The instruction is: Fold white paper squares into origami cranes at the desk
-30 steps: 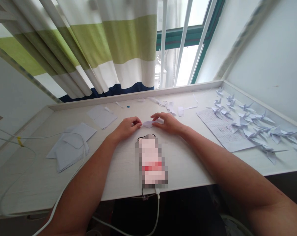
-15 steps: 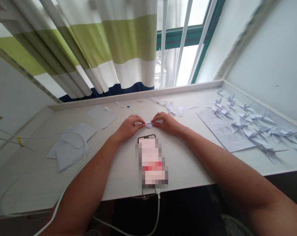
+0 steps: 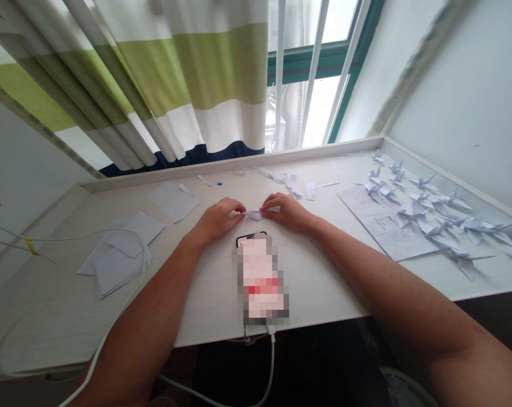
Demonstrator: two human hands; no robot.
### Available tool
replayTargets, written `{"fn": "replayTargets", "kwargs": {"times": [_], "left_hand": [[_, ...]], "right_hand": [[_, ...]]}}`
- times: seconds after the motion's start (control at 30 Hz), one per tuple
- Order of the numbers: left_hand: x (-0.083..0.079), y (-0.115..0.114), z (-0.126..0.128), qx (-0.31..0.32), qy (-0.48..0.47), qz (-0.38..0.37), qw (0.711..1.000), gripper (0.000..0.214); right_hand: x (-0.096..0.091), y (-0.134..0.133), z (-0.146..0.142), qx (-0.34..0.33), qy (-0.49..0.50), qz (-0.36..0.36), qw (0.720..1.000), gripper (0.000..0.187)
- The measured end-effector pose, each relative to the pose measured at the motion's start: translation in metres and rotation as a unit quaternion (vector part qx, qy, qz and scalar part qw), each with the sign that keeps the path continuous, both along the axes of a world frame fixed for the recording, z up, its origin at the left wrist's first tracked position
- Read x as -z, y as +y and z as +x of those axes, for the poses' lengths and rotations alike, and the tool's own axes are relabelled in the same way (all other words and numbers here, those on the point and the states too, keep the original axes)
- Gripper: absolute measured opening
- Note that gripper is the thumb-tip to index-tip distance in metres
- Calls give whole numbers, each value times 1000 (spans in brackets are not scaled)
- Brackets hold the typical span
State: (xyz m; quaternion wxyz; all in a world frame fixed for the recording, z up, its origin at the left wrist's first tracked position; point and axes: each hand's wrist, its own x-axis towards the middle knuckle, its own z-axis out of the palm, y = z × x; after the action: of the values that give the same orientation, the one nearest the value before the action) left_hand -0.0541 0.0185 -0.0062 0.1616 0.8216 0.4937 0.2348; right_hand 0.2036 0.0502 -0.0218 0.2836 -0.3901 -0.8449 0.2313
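Observation:
A small folded piece of white paper (image 3: 253,215) lies between my two hands, just beyond the phone. My left hand (image 3: 222,217) pinches its left end between thumb and fingers. On the other end, the thumb and fingers of my right hand (image 3: 286,210) are closed as well; the fingers hide part of the paper. Nearer to me is the phone (image 3: 262,277), lying face up with its screen lit and blurred, a white cable (image 3: 273,350) plugged into its lower edge. Several folded paper cranes (image 3: 434,226) stand on the right of the desk.
A printed sheet (image 3: 366,217) lies under some cranes. Stacked white paper (image 3: 122,260) and more sheets (image 3: 175,203) are on the left, with a white cord (image 3: 144,254) crossing there. Paper scraps (image 3: 292,183) lie toward the raised back edge (image 3: 239,163), below the curtain (image 3: 188,73).
My left hand has shifted slightly left along the paper, so more of the paper shows between my hands. My right hand stays nearly in place. The view has moved a little.

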Motion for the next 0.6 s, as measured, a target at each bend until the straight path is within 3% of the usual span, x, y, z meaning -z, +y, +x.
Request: {"fn": "replayTargets", "kwargs": {"times": [0.23, 0.47, 0.6], "left_hand": [[-6, -3, 4, 25, -43, -16, 999, 28], [3, 2, -2, -20, -73, -73, 994, 29], [4, 3, -3, -23, -44, -55, 997, 21]], "right_hand": [[-3, -1, 1, -8, -6, -10, 1000, 11], [-2, -1, 1, -9, 6, -4, 1000, 9], [-1, -1, 1, -16, 14, 0, 1000, 7]]}}
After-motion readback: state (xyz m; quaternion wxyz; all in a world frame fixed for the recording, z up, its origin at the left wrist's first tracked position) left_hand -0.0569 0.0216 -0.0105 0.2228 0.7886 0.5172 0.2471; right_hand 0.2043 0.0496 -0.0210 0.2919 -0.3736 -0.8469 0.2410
